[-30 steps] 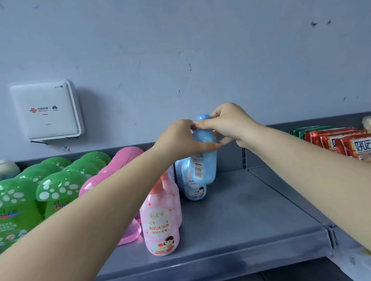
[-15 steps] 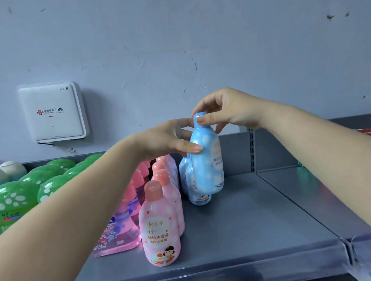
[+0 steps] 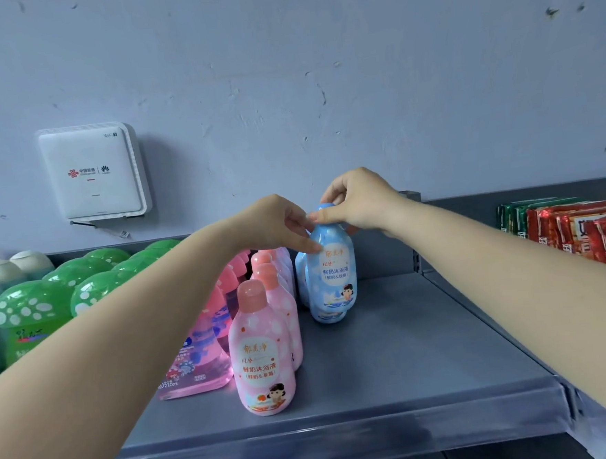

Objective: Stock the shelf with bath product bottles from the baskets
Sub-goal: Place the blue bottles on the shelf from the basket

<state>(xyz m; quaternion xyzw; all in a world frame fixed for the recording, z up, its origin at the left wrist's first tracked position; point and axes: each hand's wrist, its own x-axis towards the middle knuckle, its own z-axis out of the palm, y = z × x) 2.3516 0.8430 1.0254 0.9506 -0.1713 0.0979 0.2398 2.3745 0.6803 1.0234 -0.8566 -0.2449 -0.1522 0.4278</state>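
i have the blue bath bottle (image 3: 332,281) standing upright on the grey shelf (image 3: 429,356), toward its back edge, label facing me, just in front of another blue bottle (image 3: 300,276) that it seems to touch. my right hand (image 3: 359,204) pinches its blue cap (image 3: 323,211) from above, fingers curled round it. my left hand (image 3: 279,223) rests thumb and fingertips (image 3: 313,247) against the bottle's shoulder, steadying more than gripping. to the left runs a row of pink bath bottles (image 3: 262,354), the front one near the shelf's front edge, then a pink pouch-shaped bottle (image 3: 199,355) and green mushroom-capped bottles (image 3: 24,320). the risk i see: if i let go of the cap with any sideways pull, this tall narrow bottle could tip into the pink row or knock the one behind; my left forearm also passes close above the pink caps and could brush them on the way out
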